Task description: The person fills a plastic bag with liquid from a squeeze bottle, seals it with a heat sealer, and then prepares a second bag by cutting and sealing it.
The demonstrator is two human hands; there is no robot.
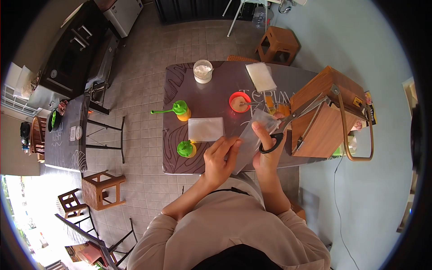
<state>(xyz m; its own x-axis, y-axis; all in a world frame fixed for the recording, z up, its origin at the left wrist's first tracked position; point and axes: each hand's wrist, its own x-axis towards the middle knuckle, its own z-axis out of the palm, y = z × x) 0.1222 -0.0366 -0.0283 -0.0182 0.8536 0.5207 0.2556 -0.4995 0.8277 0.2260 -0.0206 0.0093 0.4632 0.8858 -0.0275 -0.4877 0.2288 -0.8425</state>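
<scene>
My right hand [267, 155] is closed around the black handles of a pair of scissors [290, 119], whose blades point away to the right. A clear plastic bag [253, 139] hangs between my hands, its upper part beside my right thumb. My left hand [219, 160] has its fingers drawn together at the bag's left edge, pinching it. Left of the bag, a stack of clear plastic sheets [205, 129] lies on the table. Beyond my hands stands a red bowl [240, 102] of pale orange paste with a spoon in it.
Two green-topped bottles [181, 110] stand at the table's left, near a jar of white powder [203, 72]. Another plastic stack [261, 77] lies at the far side. A wooden box with a handle [321, 121] takes up the right end, by the wall.
</scene>
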